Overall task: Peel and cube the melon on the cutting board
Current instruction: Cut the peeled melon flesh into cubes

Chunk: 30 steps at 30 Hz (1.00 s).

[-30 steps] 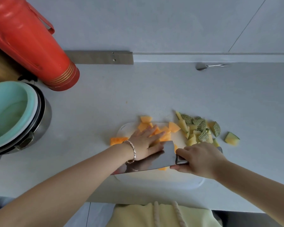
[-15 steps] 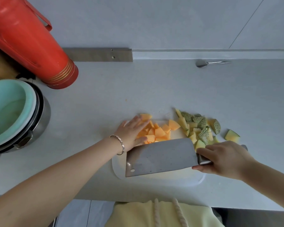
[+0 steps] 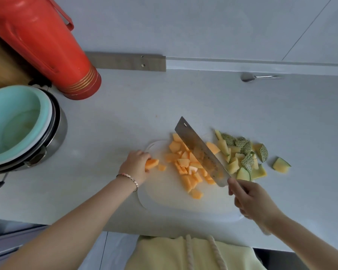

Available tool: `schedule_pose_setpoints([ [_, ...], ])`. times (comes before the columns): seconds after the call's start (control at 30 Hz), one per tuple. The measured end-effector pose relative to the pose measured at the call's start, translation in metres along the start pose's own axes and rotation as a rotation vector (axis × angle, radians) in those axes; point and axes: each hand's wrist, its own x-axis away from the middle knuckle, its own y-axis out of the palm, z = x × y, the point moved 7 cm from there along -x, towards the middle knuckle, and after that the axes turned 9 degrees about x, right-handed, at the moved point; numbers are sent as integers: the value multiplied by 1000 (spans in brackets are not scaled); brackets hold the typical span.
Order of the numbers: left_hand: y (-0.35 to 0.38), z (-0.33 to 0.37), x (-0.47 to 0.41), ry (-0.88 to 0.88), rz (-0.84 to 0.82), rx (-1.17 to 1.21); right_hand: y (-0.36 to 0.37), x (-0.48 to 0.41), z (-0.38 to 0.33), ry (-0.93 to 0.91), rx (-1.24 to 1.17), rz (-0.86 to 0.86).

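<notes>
A white cutting board [image 3: 164, 201] lies near the counter's front edge. Several orange melon cubes [image 3: 185, 164] are piled on its far half. My right hand [image 3: 248, 197] grips the handle of a cleaver [image 3: 201, 152], whose blade slants away over the right side of the pile. My left hand [image 3: 135, 164] is at the board's left edge, fingers closed on an orange melon piece [image 3: 151, 164]. A small cube [image 3: 162, 167] lies just right of it. Netted green rind pieces [image 3: 244, 152] are heaped right of the board.
A red thermos [image 3: 47, 45] stands at the back left, with a steel pot holding a teal bowl [image 3: 16, 121] in front of it. A metal spoon [image 3: 260, 76] lies by the back wall. One rind piece [image 3: 281, 165] sits apart at the right.
The cleaver has swung from lying flat across the board's front to pointing away over the cubes. My left hand has moved left off the pile and taken hold of a melon piece.
</notes>
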Motion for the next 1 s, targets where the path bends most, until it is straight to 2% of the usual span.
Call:
schedule_pose_setpoints([
  [0.13,6,-17,13,-175,43,114,35,1,-4,110,-133,-134],
  [0.37,-8,-51,43,-405,173,370,74,-1,1,149,45,-274],
  [0.5,-15,-38,49,-353,184,445,71,-8,4,160,77,-275],
  [0.67,1,-6,46,-234,175,516,54,-14,4,218,-54,-219],
  [0.8,11,14,46,-117,209,536,54,-11,1,213,-50,-196],
  [1.0,10,16,51,-92,272,517,57,-5,-11,174,-38,-129],
])
